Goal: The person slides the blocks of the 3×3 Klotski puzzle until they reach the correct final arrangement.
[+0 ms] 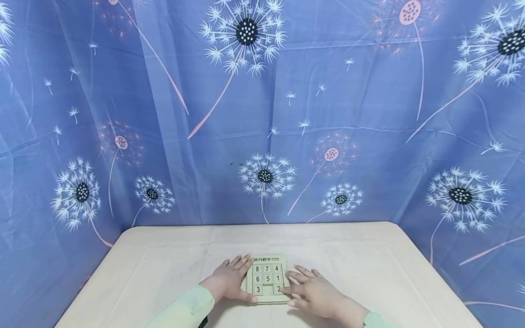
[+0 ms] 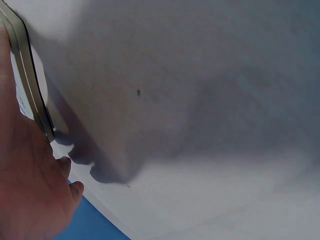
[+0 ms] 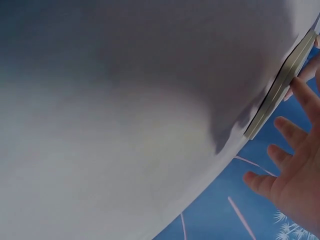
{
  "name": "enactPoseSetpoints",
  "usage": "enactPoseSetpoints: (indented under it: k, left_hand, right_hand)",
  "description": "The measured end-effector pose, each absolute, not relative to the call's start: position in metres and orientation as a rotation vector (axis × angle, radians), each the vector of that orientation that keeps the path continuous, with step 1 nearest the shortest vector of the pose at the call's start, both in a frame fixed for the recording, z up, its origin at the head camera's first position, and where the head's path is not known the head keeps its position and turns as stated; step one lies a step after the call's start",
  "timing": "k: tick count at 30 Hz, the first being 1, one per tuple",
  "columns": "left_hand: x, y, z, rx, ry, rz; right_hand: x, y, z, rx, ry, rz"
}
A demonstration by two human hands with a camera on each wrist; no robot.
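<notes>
A pale wooden number sliding puzzle (image 1: pixel 268 299) lies flat on the table. Its rows read 8 7 4, then 6 5 1, then 3, a gap, and 2. My left hand (image 1: pixel 233 279) rests along its left edge, thumb at the lower left corner and a fingertip near the upper left. My right hand (image 1: pixel 317 291) reaches in from the right, its index fingertip touching the 2 tile (image 1: pixel 277 289). The right thumb lies close to the lower right corner, and the other fingers are spread. Both wrist views show the puzzle's side edge (image 2: pixel 32 80) beside extended fingers.
The table (image 1: pixel 164 255) has a pale cream cover with rounded far corners. Blue curtains (image 1: pixel 221 182) printed with dandelions hang behind it and on both sides. A small dark object (image 1: pixel 203 322) shows under the left sleeve.
</notes>
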State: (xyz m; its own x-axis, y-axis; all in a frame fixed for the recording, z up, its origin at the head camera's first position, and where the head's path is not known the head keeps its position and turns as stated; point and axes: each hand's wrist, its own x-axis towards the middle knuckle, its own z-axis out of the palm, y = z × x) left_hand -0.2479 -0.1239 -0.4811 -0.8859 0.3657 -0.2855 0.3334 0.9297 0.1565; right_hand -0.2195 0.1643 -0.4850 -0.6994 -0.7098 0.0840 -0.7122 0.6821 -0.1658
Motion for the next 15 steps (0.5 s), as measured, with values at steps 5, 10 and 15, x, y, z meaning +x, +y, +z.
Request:
enactPoseSetpoints:
  k: [5,10,15]
  left_hand:
    - [-0.2480,-0.1242,-0.4814,0.520,2.776,0.141]
    - [-0.2482,-0.1244,-0.4817,0.516,2.774,0.146]
    - [-0.2483,-0.1245,-0.4823,0.519,2.779,0.149]
  right_hand:
    - [-0.2192,0.1656,-0.4840,1.220,-2.856,0.284]
    - [-0.2178,0.1655,-0.4815,1.228,-2.862,0.269]
    - [-0.2171,0.1656,-0.4804,1.223,-2.868,0.249]
